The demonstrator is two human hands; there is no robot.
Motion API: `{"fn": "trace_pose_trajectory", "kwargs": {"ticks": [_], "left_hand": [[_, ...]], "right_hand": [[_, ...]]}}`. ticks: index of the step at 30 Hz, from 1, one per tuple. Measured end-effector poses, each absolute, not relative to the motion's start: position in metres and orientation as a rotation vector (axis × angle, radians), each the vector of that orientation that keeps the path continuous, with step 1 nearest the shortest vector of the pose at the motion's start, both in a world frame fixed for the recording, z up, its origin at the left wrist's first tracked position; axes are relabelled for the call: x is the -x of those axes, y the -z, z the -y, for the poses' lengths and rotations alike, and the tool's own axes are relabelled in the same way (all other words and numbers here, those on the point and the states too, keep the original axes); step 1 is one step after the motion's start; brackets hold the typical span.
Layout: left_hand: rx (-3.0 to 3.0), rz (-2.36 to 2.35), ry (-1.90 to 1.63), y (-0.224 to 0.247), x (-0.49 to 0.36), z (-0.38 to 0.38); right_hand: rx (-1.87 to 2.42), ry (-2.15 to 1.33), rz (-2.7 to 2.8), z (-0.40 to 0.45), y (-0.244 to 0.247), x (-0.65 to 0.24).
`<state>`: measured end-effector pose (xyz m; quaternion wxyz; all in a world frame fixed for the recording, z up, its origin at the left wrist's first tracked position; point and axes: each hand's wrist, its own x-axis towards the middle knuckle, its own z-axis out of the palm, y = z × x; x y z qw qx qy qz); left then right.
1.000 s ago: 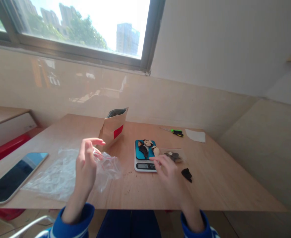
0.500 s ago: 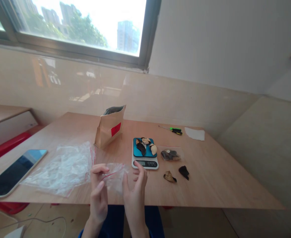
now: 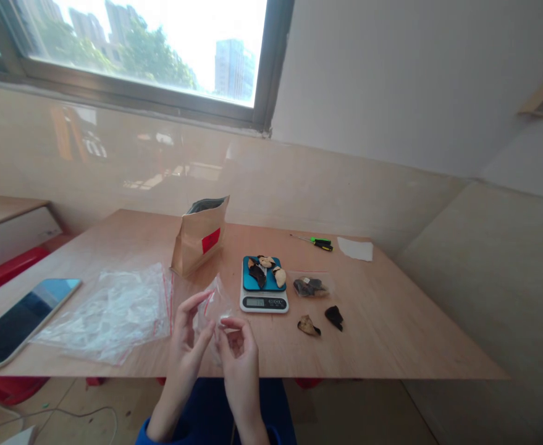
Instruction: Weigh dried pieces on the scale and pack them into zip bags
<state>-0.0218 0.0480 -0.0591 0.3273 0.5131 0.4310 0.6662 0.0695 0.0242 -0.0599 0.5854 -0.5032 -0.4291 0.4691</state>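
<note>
Left hand: fingers on the left hand (image 3: 186, 349) were curled in narrow around the side of the small clear zip bag (image 3: 213, 315), lifted just above the tabletop (image 3: 382, 334), pretty sure it was gripping.

Right hand: fingers on the right hand (image 3: 238, 355) were pinched narrow on the bottom of that same bag, right next to the other hand.

Bag: it hung up between both hands, all crinkled, with a red-edged seal, in front of the scale and a bit left of it.

Scale: the digital kitchen scale (image 3: 263, 301) had a blue top holding a few dried pieces (image 3: 265, 272), dark and tan, can't tell what they were.

Right side: a flat bag of dark pieces (image 3: 309, 287) sat just beside the scale, with a tan chunk (image 3: 308, 326) and a black chunk (image 3: 333, 317) loose below it.

Left side: a kraft paper pouch (image 3: 199, 238) stood upright, a larger zip bag (image 3: 113, 315) lay flat, and a tablet (image 3: 21, 321) sat by the edge.
</note>
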Motion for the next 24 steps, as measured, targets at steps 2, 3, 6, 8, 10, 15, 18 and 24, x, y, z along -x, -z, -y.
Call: {"fn": "trace_pose_trajectory", "kwargs": {"ticks": [2, 3, 6, 8, 10, 15, 18, 24], "left_hand": [[-1.405, -1.152, -1.661, 0.059, 0.021, -0.049], [-1.408, -1.174, -1.650, 0.058, 0.020, -0.050], [-1.310, -1.276, -1.718, 0.056, 0.018, -0.049], [-1.241, -1.343, -1.804, 0.055, 0.020, -0.049], [-1.206, -1.394, -1.877, 0.052, 0.023, -0.050], [-1.114, -1.418, -1.917, 0.047, 0.033, -0.049], [-1.030, -1.403, -1.906, 0.045, 0.036, -0.047], [-0.888, -1.361, -1.871, 0.044, 0.038, -0.045]], "right_hand": [[1.160, -1.096, 1.055, -0.022, 0.057, -0.073], [1.147, -1.087, 1.101, -0.021, 0.056, -0.077], [1.162, -0.952, 1.252, -0.031, 0.053, -0.097], [1.241, -0.724, 1.315, -0.050, 0.051, -0.120], [1.364, -0.404, 1.363, -0.080, 0.052, -0.146], [1.887, 0.030, 1.580, -0.149, 0.059, -0.186], [1.943, 0.039, 1.596, -0.159, 0.060, -0.187], [1.887, 0.174, 1.384, -0.119, 0.048, -0.241]]}}
